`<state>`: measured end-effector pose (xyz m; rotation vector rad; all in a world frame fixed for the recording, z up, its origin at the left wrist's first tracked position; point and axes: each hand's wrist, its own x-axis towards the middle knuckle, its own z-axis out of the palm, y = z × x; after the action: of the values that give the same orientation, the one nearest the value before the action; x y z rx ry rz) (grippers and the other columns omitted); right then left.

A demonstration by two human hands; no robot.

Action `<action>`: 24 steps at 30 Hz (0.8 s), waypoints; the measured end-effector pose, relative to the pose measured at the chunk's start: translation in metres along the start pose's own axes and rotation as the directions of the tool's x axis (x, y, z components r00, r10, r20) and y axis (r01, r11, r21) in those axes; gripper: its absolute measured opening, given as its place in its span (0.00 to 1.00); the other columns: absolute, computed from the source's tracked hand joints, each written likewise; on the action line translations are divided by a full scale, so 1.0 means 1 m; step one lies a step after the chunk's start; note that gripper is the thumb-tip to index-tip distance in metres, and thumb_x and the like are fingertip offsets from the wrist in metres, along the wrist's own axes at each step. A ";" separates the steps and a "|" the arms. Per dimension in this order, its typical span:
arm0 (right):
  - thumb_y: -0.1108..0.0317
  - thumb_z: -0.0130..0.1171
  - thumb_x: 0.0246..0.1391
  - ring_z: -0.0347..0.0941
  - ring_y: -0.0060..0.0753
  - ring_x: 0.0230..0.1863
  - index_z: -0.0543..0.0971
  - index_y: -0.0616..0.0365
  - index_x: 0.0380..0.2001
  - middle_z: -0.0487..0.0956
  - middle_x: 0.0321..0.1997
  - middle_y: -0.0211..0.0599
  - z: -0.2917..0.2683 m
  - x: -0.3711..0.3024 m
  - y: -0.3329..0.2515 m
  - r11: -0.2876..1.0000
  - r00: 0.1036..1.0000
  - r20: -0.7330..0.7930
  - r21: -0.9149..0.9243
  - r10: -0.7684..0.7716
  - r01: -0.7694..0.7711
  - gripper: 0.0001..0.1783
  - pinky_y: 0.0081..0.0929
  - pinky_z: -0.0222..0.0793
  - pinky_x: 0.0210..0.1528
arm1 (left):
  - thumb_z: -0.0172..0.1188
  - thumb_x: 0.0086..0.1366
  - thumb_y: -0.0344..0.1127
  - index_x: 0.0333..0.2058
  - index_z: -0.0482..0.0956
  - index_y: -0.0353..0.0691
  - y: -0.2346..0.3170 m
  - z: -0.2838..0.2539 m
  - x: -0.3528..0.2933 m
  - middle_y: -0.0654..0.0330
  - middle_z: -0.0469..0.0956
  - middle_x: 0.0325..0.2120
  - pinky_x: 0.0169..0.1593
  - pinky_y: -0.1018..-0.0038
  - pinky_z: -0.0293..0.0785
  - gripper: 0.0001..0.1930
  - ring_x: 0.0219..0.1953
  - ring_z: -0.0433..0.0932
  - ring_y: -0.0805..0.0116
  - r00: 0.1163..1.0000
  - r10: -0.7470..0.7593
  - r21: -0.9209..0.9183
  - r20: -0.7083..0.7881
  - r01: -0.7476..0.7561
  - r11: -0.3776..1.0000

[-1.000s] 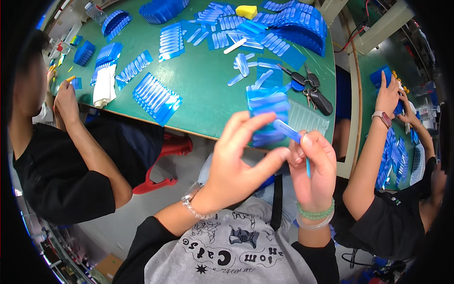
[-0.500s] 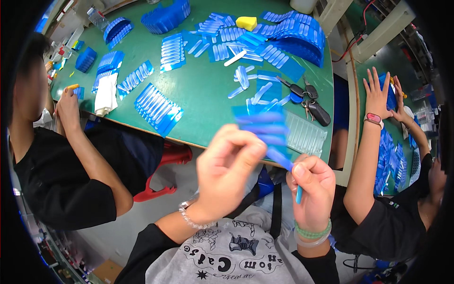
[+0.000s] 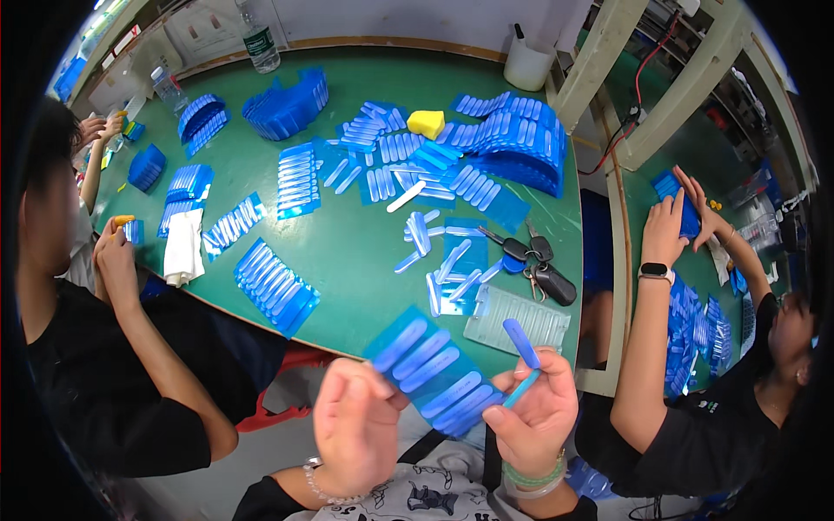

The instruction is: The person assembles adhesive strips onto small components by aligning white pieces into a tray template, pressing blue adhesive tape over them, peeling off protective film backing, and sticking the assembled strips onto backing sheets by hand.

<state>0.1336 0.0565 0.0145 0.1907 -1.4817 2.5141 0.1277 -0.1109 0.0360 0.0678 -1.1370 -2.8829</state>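
In front of me is a blue film sheet (image 3: 434,369) bearing several rounded blue strips, tilted above the table's near edge. My left hand (image 3: 356,430) is closed at the sheet's left edge, its fingers slightly blurred. My right hand (image 3: 543,417) is closed too, its thumb by the sheet's lower right corner. A loose blue strip (image 3: 521,343) stands up from its fingers, and a light blue stick (image 3: 521,390) crosses between fingers and thumb. Beyond the hands lie loose pale strips (image 3: 418,233) and a clear ribbed plastic tray (image 3: 519,319).
The green table (image 3: 365,286) carries more strip sheets (image 3: 276,286), a large stack (image 3: 517,143), a yellow block (image 3: 426,123), keys (image 3: 552,284) and a white cloth (image 3: 183,247). Co-workers sit at left and right. A white cup (image 3: 528,65) and water bottle (image 3: 258,39) stand at the back.
Both hands have come lower in view and the left has moved leftward. The sheet now lies flatter to view between them. The strip at my right hand now points up, apart from the sheet.
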 end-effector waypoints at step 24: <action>0.76 0.63 0.54 0.74 0.23 0.37 0.76 0.62 0.37 0.76 0.36 0.32 0.003 0.021 -0.013 0.958 0.930 -0.241 0.001 0.279 -0.287 0.08 0.20 0.69 0.39 | 0.58 0.63 0.16 0.68 0.44 0.42 -0.015 0.002 0.047 0.49 0.80 0.43 0.49 0.75 0.77 0.42 0.47 0.79 0.70 0.970 -0.212 0.248 0.118 0.178 0.952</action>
<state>0.1166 0.0626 0.0310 -0.3462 -1.5452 2.6089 0.0803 -0.1014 0.0258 -0.0225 -1.5821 -2.9441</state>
